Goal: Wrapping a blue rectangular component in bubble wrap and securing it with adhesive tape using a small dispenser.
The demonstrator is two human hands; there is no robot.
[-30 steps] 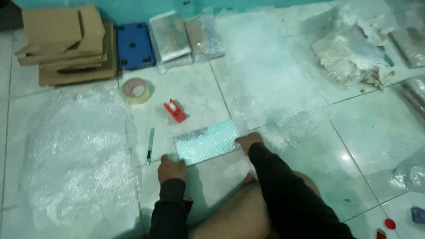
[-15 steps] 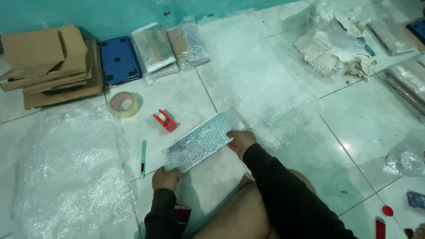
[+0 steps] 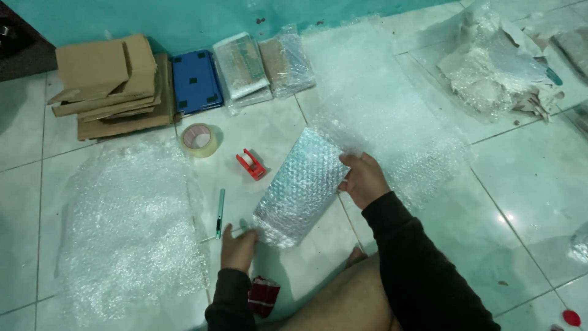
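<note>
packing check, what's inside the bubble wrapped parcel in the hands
Only bubble wrap shows around the flat rectangular parcel, held between the left hand and right hand. Its contents are covered.

Flat parcel wrapped in shiny bubble wrap (image 3: 300,190) tilted above white tile floor (image 3: 527,178). Right hand (image 3: 363,179) holds its side, left hand (image 3: 237,248) its bottom corner. Green pen knife (image 3: 219,212), small red tape cutter (image 3: 251,165), clear tape roll (image 3: 198,139) near.

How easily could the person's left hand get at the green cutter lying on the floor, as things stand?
Probably yes, quite easily. The left hand rests at the near corner of the bubble-wrapped parcel, and the green cutter lies just beyond it on bare tile with nothing between. The hand would first have to let go of the parcel.
</note>
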